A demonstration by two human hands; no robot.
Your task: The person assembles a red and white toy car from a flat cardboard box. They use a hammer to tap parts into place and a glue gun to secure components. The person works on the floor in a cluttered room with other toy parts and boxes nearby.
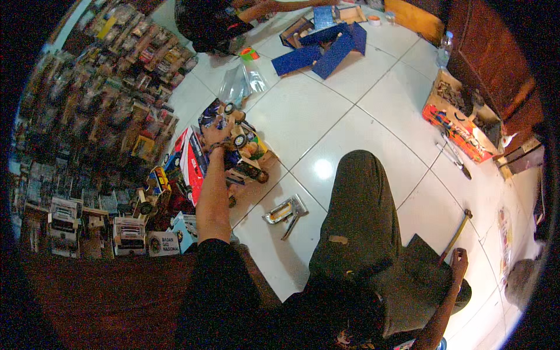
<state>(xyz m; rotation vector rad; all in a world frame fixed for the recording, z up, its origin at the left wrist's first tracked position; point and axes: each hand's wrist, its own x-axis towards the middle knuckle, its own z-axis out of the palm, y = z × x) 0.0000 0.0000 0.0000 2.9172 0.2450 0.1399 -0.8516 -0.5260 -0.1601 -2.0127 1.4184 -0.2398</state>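
My left hand (216, 135) reaches out over a heap of toy trucks at left centre. Its fingers are bent round a dark blue toy truck (213, 112) with pale wheels. A red and white toy truck body (191, 163) lies just left of my wrist. On the right, my right hand (459, 262) is held low beside my folded leg, fingers curled; whatever may be in them is hidden. Next to it lies a hammer (457, 234) with a wooden handle. Between the heap and my knee, a silver staple gun (286, 211) rests on the tiles.
Stacked toy vehicles (99, 116) fill the left side. Blue panels (326, 51) and clear plastic (242, 83) lie ahead, near another person (213, 23). At right are a printed carton (458, 131) of small pieces, a pliers-like tool (456, 158) and a bottle (445, 48).
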